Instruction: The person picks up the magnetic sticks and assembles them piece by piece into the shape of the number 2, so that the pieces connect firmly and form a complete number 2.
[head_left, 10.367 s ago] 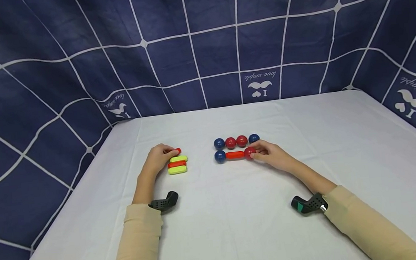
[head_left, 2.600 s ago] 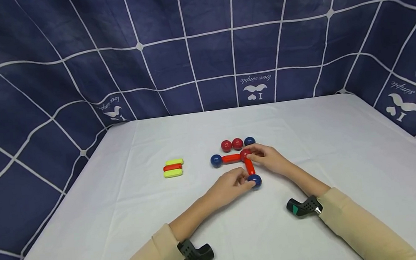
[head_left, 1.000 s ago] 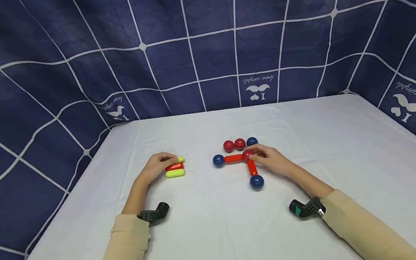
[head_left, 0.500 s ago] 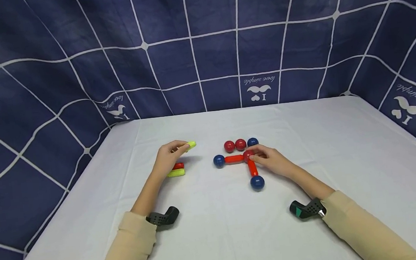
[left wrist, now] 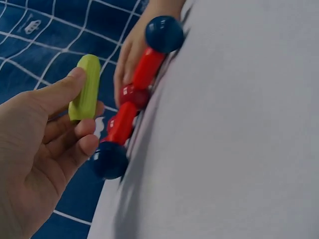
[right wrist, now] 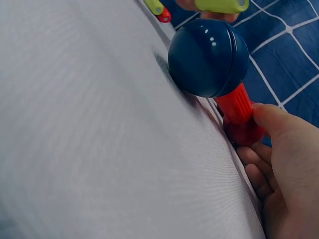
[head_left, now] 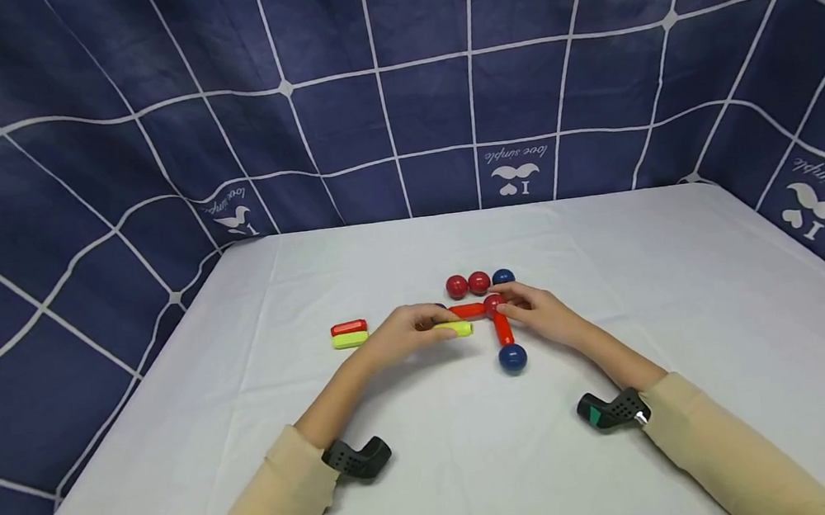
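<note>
Left hand [head_left: 405, 333] pinched a yellow-green stick [left wrist: 85, 87] between thumb and fingers, off the tabletop [head_left: 433, 471], just on the near side of the joined L-shape. Right hand [head_left: 545, 318] gripped the red ball [head_left: 494, 306] at the L's corner; one red rod [head_left: 467, 311] ran left to a far blue ball [left wrist: 110, 160], mostly hidden behind the left hand in the head view, and a second red rod [head_left: 504, 330] ran toward the person to a near blue ball [head_left: 512, 358]. Narrow gap between stick and leftward rod. Loose red balls [head_left: 457, 287], two, and a loose blue ball [head_left: 503, 277] sat in a row just beyond the L. Spare red stick [head_left: 348, 327] and spare yellow-green stick [head_left: 350, 340] lay side by side, left of the left hand. All pieces lay well inside the table edges; white cloth stretched widely rightward, and back to the navy curtain [head_left: 340, 123].
</note>
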`<act>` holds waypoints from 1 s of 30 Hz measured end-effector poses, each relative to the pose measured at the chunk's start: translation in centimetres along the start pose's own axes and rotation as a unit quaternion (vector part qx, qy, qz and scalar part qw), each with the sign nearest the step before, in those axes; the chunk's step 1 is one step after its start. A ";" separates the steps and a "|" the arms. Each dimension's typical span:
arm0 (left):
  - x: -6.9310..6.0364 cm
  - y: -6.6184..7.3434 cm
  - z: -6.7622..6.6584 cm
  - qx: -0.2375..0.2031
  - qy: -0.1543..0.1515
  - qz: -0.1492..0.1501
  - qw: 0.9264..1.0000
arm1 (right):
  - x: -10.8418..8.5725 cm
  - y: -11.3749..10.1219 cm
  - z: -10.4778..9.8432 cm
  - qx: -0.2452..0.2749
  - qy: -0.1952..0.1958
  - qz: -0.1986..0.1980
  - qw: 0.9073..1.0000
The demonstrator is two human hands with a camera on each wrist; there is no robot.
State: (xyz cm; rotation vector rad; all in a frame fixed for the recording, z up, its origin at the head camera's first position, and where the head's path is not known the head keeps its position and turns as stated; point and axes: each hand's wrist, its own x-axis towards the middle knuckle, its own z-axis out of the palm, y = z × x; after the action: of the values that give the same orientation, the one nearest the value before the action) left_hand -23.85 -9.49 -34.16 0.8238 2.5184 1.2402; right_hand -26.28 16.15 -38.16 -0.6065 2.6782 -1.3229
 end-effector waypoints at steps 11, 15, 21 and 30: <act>0.1 0.4 2.8 0.047 -0.096 0.014 0.994 | -0.1 0.0 0.0 0.006 -0.001 -0.007 1.000; -0.1 0.3 3.4 0.009 -0.090 -0.001 0.996 | -0.1 0.0 0.0 0.003 -0.005 -0.013 1.000; 0.0 0.3 3.8 0.010 -0.076 0.005 0.997 | -0.1 0.1 -0.1 0.001 -0.003 -0.003 1.000; 0.1 0.5 4.1 0.055 -0.059 0.045 0.996 | -0.3 0.2 -0.1 -0.009 0.006 -0.043 0.999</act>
State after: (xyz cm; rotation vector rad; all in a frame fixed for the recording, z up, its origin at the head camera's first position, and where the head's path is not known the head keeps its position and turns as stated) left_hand -22.03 -6.46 -36.27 1.0159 2.4971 1.0540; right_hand -26.15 16.47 -38.25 -0.7267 2.7047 -1.3271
